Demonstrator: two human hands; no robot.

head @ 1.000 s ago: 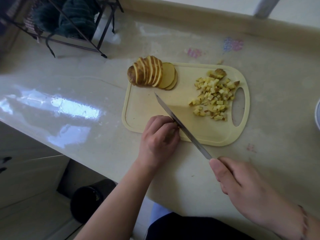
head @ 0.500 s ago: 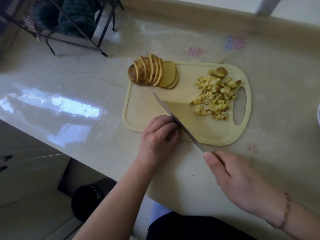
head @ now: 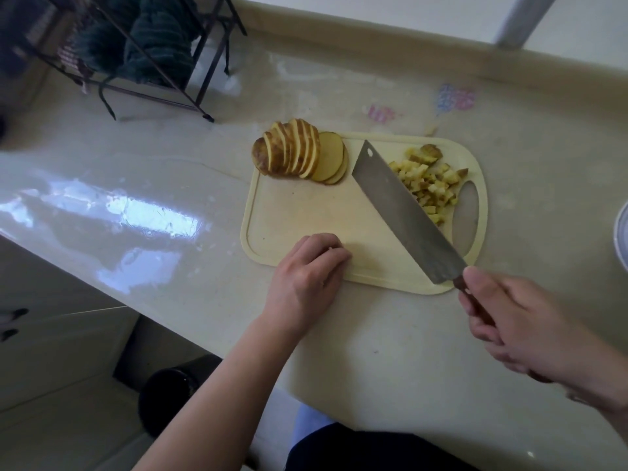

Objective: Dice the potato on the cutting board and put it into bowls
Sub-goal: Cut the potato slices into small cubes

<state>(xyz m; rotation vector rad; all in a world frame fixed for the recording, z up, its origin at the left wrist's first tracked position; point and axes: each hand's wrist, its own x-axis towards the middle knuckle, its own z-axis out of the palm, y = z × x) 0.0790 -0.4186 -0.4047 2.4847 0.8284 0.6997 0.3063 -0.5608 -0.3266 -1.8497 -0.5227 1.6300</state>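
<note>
Sliced potato (head: 299, 153) sits fanned at the board's (head: 306, 212) far-left corner, well apart from both hands. Dice pile (head: 428, 181) lies at the far-right end by the handle slot, partly hidden behind the cleaver (head: 404, 215). Left hand (head: 306, 283) rests on the board's near edge, knuckles up, fingers (head: 326, 248) curled under and pressed together; whether they pin a piece of potato underneath, can't tell. Right hand (head: 530, 331) is off the board's near-right corner, fingers wrapped round the cleaver's dark handle, thumb on top near the blade. Blade lies broad face up, slanting from the near-right corner toward the middle of the far edge, tip near the slices, not touching them; whether it rests on the board or hangs above, can't tell. Bowl (head: 622, 236) is cut off at the right frame edge, only a rim sliver showing on the counter (head: 441, 351). Wire rack (head: 142, 49) with dark cloth stands far left.
</note>
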